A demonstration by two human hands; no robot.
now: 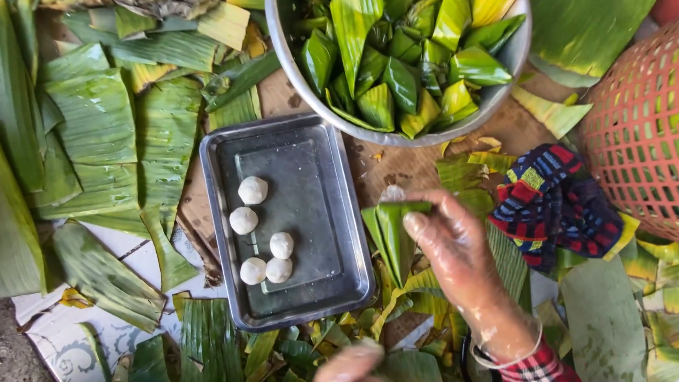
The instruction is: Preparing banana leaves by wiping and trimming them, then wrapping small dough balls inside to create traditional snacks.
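Right hand (460,247) (gloved) pinches a leaf cone (393,230) shut beside the tray (339,212); left hand (351,362) barely shows, grip unclear.

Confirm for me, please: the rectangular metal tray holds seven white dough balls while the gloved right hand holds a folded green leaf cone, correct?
Not quite: the head view shows five white dough balls on the rectangular metal tray, not seven. The gloved right hand does hold the folded green leaf cone.

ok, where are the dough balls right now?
Head view: five dough balls lie in the metal tray, left of centre, below the bowl of wrapped leaves and left of the right hand holding a folded leaf.
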